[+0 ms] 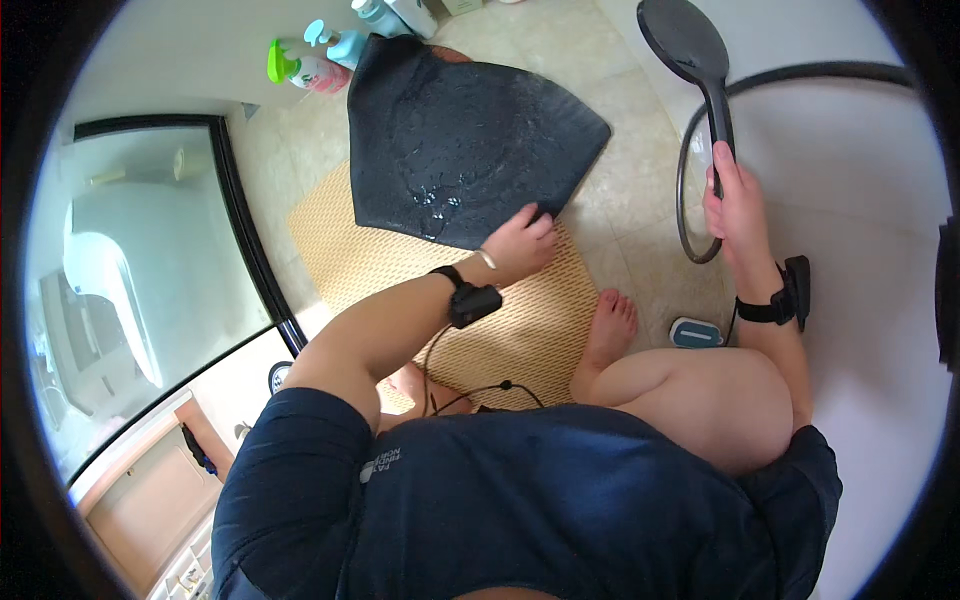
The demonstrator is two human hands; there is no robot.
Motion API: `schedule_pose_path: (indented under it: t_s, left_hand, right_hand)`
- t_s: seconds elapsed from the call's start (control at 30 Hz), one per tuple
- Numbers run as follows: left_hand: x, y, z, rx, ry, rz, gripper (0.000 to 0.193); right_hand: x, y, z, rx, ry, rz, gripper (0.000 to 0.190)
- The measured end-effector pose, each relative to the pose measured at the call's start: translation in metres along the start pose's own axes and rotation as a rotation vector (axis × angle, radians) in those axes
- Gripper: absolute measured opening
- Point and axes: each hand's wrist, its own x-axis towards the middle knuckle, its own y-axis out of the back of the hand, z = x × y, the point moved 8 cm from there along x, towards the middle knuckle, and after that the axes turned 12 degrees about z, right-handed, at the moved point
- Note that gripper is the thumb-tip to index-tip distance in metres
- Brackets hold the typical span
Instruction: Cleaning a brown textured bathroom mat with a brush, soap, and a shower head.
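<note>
My left hand (521,244) is at the near right edge of a dark rubber-like mat (465,142), its fingers curled around that edge. The mat's surface looks wet, with shiny drops or foam near its lower middle. In my right hand (739,199) is the handle of a black hand shower (686,41), its head raised away from me. A dark shower hose (684,191) loops down beside that hand. No stream of water can be made out. Beneath the dark mat's near part lies a yellow woven-pattern mat (450,300), where my bare feet also are.
Behind the dark mat stand a green-topped spray bottle (319,73), a blue pump bottle (345,49) and other bottles. A blue-and-white brush-like object (696,333) lies on the tiled floor (637,195) by my right foot. A black-framed glass panel (247,225) stands at left.
</note>
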Motion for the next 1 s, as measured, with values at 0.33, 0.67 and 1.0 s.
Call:
schedule_pose_path:
  t_s: [0.33, 0.67, 1.0]
  left_hand:
    - [-0.062, 0.224, -0.181, -0.613, 0.873, 0.898, 0.015]
    - [-0.125, 0.352, -0.223, -1.415, 1.218, 1.516, 0.043]
    - [-0.209, 0.38, -0.238, -1.888, 1.074, 1.425, 0.038]
  right_hand:
    - [0.005, 0.012, -0.029, -0.032, 0.234, 0.067, 0.052]
    - [0.001, 0.003, -0.044, 0.074, 0.27, 0.106, 0.046]
    - [-0.006, -0.001, -0.054, 0.108, 0.28, 0.096, 0.046]
